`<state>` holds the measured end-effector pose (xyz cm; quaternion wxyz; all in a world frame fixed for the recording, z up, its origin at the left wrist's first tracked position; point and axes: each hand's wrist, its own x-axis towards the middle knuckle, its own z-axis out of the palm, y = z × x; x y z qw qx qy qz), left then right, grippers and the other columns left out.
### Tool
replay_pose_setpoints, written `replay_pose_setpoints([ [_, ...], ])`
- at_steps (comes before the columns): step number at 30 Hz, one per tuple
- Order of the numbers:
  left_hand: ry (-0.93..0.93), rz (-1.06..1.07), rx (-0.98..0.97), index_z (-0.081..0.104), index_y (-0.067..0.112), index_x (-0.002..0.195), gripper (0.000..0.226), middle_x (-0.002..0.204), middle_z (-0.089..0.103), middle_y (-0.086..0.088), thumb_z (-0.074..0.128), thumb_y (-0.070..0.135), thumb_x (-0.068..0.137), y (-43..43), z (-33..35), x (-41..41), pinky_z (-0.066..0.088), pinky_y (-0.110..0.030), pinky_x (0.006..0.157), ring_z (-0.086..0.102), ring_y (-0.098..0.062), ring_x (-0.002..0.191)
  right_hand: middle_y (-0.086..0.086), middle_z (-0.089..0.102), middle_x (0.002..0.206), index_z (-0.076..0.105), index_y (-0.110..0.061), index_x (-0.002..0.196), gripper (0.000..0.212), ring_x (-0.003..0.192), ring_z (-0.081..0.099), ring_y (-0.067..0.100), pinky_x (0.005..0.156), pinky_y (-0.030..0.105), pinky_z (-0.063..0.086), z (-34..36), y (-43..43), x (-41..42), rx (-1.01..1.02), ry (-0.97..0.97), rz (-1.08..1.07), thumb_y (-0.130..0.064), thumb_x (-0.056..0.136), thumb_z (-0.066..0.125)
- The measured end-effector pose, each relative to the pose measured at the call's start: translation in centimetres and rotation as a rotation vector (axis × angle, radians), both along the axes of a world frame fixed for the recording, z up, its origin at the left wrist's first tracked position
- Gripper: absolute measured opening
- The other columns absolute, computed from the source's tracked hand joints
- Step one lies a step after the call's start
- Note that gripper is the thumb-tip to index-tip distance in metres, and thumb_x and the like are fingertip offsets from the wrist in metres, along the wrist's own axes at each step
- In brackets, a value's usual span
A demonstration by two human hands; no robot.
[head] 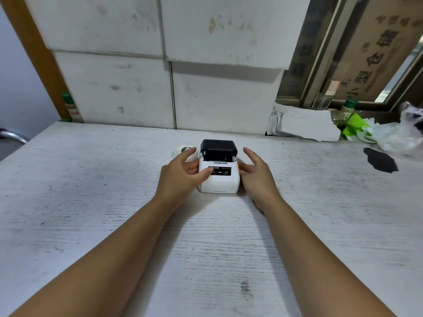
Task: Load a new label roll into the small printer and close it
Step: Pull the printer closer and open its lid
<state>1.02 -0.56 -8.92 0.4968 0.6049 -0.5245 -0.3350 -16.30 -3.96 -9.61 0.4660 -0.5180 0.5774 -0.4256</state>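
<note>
Left hand (180, 173) grips the printer (218, 183) at its left edge, thumb on the top panel; right hand (257, 177), fingers loosely spread, holds nothing just beside the right edge; lid (217, 148) raised.

1 head-worn camera looks forward and down, close over the table (91, 202).

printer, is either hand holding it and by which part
The left hand grips the printer at its left side, thumb on its top face. The right hand is open by the right side, holding nothing.
</note>
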Motion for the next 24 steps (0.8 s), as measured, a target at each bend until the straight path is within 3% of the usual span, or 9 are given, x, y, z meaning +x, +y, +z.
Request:
replay_pose_setpoints([
  [3,0.013,0.004,-0.002,0.053,0.025,0.129,0.063,0.112,0.071,0.003,0.079,0.028,0.072,0.17,0.05,-0.14,0.049,-0.018,0.089,0.066,0.001,0.097,-0.003,0.068,0.122,0.052,-0.038,0.126,0.044,0.103,0.067,0.020,0.072,0.039,0.059,-0.16,0.09,0.21,-0.014,-0.001,-0.034,-0.012,0.091,0.054],
  [5,0.000,0.011,-0.005,0.058,0.024,0.116,0.048,0.109,0.071,0.003,0.078,0.026,0.072,0.17,-0.06,-0.16,0.050,-0.017,0.086,0.067,0.001,0.094,-0.006,0.072,0.111,0.055,-0.038,0.100,0.027,0.096,0.069,0.021,0.074,0.040,0.058,-0.20,0.07,0.28,-0.033,0.029,-0.072,-0.013,0.089,0.054],
  [7,-0.016,0.025,-0.009,0.062,0.021,0.103,0.036,0.104,0.072,0.003,0.079,0.027,0.071,-0.07,-0.30,-0.10,0.052,-0.019,0.087,0.068,0.000,0.092,-0.007,0.073,0.101,0.057,-0.033,0.088,0.018,0.090,0.069,0.023,0.065,0.036,0.055,-0.12,0.12,0.34,-0.052,0.061,-0.094,-0.014,0.087,0.054],
  [18,-0.029,-0.027,-0.015,0.066,0.021,0.109,0.036,0.104,0.071,0.007,0.076,0.026,0.075,-0.73,-0.61,0.17,0.047,-0.010,0.080,0.065,-0.003,0.099,-0.013,0.069,0.091,0.063,-0.023,0.090,0.011,0.090,0.065,0.009,0.066,0.025,0.048,-0.15,0.56,0.76,-0.141,0.078,-0.110,-0.014,0.088,0.057],
  [22,-0.089,-0.040,-0.037,0.066,0.024,0.114,0.034,0.111,0.068,0.006,0.068,0.021,0.081,-0.63,-0.51,0.09,0.044,-0.005,0.077,0.063,0.001,0.096,-0.013,0.070,0.095,0.063,-0.027,0.088,0.021,0.097,0.066,0.011,0.071,0.036,0.057,-0.26,0.50,0.89,-0.145,0.071,-0.083,-0.008,0.088,0.054],
  [24,-0.109,-0.018,-0.051,0.067,0.023,0.110,0.027,0.111,0.065,0.004,0.062,0.016,0.084,-0.61,-0.39,0.00,0.042,0.001,0.071,0.060,0.008,0.086,-0.011,0.070,0.097,0.064,-0.029,0.087,0.025,0.096,0.067,0.017,0.062,0.037,0.058,-0.26,0.50,0.96,-0.136,0.057,-0.081,-0.007,0.087,0.052],
])
